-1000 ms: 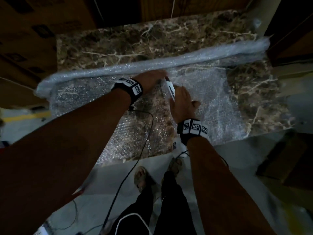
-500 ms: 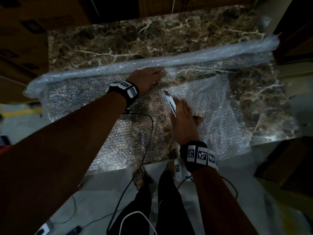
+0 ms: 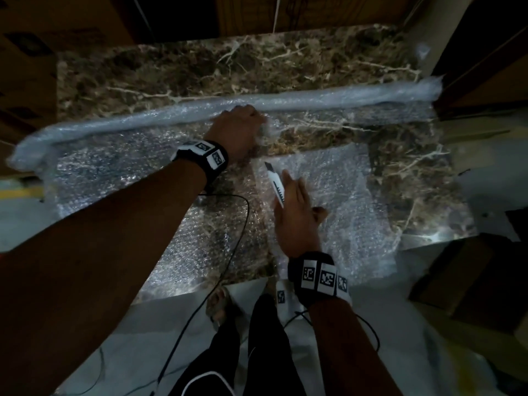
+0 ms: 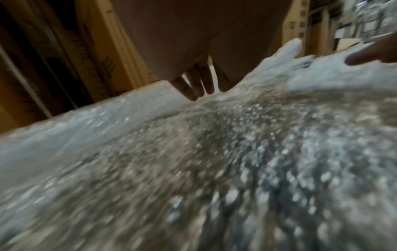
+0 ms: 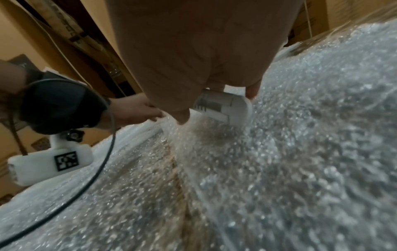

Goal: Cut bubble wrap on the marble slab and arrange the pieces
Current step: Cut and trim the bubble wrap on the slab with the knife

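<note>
Left hand (image 3: 238,130) presses flat on the wrap (image 3: 128,170) by the roll (image 3: 328,100), anchoring it; right hand (image 3: 295,212) grips the knife (image 3: 275,184) over the cut piece (image 3: 343,195).

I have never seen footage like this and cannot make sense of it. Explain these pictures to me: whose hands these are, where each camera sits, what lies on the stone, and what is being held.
There is no machine here: a person works with bare hands, wearing black wristbands with white coded tags. The wide picture comes from a camera on the head, looking down. The other two come from cameras strapped to each wrist, looking along the fingers.

On the brown veined marble slab lies a long roll of clear bubble wrap, partly unrolled toward the person. A separate cut rectangular bubble wrap piece lies to the right.

The left hand rests on the wrap beside the roll. The right hand holds a white utility knife, pointing away from the person, over the cut piece.
</note>
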The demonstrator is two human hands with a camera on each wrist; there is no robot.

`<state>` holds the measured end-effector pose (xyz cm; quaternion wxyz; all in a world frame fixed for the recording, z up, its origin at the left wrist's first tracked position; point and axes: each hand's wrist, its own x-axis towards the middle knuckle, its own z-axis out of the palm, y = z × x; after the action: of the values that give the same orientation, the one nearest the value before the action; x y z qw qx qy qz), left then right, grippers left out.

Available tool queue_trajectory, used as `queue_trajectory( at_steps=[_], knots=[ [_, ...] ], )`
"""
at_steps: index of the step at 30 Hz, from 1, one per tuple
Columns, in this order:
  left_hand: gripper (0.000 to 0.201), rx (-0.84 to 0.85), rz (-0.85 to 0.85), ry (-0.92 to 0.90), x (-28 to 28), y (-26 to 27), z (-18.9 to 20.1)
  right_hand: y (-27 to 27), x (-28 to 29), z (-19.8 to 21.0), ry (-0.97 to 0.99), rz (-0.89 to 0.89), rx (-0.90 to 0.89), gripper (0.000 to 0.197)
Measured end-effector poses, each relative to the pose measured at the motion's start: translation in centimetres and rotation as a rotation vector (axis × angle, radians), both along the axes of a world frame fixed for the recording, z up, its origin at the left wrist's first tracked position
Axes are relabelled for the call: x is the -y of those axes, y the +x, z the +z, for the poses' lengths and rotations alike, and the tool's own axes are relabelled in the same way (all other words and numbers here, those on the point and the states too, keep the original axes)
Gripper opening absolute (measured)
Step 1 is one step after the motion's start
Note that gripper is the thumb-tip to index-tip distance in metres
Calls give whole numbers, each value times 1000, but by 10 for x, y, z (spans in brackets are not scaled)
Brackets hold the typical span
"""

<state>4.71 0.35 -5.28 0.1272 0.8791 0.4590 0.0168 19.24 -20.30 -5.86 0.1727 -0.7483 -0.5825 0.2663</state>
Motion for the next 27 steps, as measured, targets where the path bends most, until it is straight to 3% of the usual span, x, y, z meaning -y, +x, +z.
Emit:
queue_trajectory(
  at_steps=[2, 6, 10, 17, 23, 27],
  knots=[
    [51, 90, -84, 19, 1, 17, 5, 4, -1, 7, 39, -43, 16, 56],
    [55, 152, -114, -114, 0, 62, 4, 37, -18, 4, 73, -156, 45, 52],
    [55, 50, -220, -83, -13, 89, -14, 63, -27, -2, 52, -164, 46, 54],
    [56, -24, -182, -21, -32, 104, -29, 72, -19, -11, 37, -172, 100, 52],
    [67, 149, -117, 19, -13, 81, -7, 77, -41, 3, -42, -188, 106, 57],
    [50, 216, 14, 25, 15, 38, 6, 68, -40, 10, -66, -171, 175, 56]
  ],
)
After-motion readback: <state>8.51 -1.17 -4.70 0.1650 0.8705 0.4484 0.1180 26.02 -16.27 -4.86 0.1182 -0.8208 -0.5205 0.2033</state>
